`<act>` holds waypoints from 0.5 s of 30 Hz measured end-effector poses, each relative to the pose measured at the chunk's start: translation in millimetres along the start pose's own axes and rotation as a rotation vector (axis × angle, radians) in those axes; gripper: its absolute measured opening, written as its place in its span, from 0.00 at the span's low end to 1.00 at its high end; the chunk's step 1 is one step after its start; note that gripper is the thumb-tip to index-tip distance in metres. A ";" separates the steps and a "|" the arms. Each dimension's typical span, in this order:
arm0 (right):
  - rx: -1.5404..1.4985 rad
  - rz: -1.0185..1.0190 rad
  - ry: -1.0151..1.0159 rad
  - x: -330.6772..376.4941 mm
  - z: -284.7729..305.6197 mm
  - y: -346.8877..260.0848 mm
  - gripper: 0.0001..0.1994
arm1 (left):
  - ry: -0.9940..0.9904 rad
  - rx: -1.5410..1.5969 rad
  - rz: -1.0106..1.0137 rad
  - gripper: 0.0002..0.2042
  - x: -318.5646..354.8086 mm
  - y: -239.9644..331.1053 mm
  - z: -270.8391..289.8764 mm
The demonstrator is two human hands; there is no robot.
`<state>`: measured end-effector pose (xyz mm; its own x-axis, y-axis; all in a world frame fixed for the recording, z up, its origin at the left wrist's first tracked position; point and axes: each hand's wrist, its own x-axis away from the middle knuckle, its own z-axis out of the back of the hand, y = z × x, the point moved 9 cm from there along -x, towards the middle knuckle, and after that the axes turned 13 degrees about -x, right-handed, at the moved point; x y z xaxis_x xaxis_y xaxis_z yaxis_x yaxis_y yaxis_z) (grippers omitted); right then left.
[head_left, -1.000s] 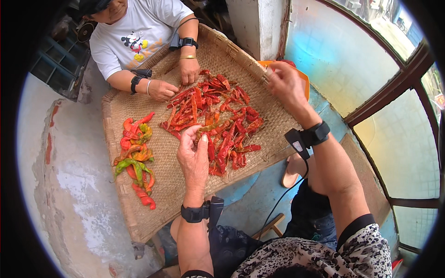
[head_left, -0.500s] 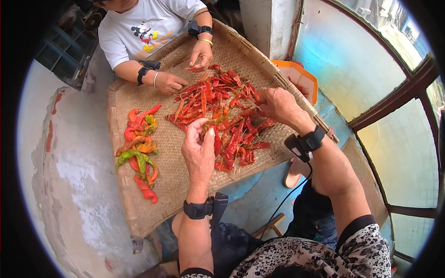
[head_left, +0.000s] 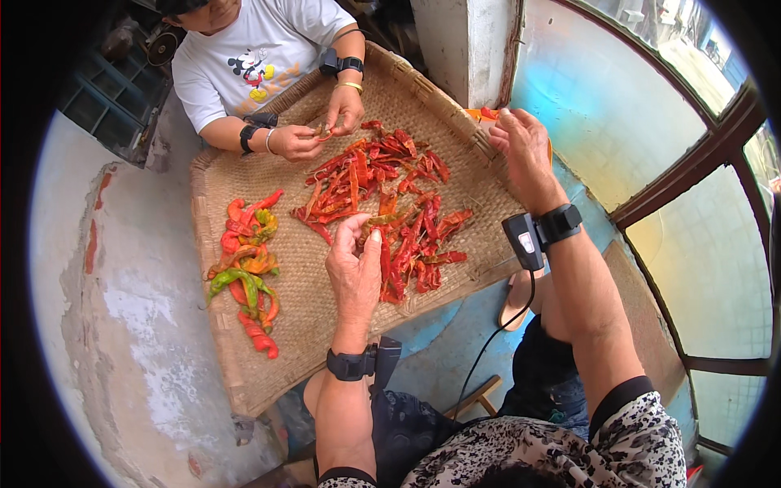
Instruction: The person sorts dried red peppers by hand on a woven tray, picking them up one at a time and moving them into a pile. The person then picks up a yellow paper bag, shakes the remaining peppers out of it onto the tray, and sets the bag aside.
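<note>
Head view: a large tan woven-straw tray (head_left: pixel 297 350) with raised edges spreads before you, and a heap of wrinkled, dark-red dried peppers (head_left: pixel 403 259) covers its middle and right. On its left lies a separate row of plumper, glossy red, orange and green peppers (head_left: pixel 258 264).

Your left hand (head_left: pixel 355 264) is at the near left edge of the dried heap, its thumb and fingers curled into a narrow gap; you cannot tell from here whether a pepper is pinched between them. Your right hand (head_left: pixel 527 154) is raised at the tray's right edge, fingers loosely bent, its grasp hidden from view. Just beyond that edge, partly behind your right hand, sits an orange plastic container (head_left: pixel 475 114).

Across from you, at the far left, a co-worker in a white printed T-shirt (head_left: pixel 264 53) brings both hands together over the tray around a thin reddish pepper (head_left: pixel 329 136). Black wristbands circle your wrists, and a blue floor (head_left: pixel 427 332) shows below the tray's near right side.
</note>
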<state>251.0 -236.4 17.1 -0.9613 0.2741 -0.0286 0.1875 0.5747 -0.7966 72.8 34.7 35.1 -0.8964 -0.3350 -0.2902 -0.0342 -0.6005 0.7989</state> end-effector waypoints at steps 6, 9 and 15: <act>1.004 0.288 -0.870 72.5 -83.7 65.3 0.11 | 0.030 0.010 -0.007 0.12 -2.5 -6.1 0.6; 1.282 0.382 -0.982 100.2 -88.5 91.0 0.12 | 0.037 -0.054 -0.021 0.12 1.2 -4.4 0.0; 1.387 0.322 -1.071 110.0 -90.4 102.8 0.14 | 0.031 -0.037 0.014 0.12 7.6 -2.4 4.1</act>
<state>182.8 -77.5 -13.3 -0.7292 -0.6647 -0.1626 0.6293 -0.5581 -0.5408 64.3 36.6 33.2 -0.8827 -0.3657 -0.2952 -0.0047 -0.6214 0.7835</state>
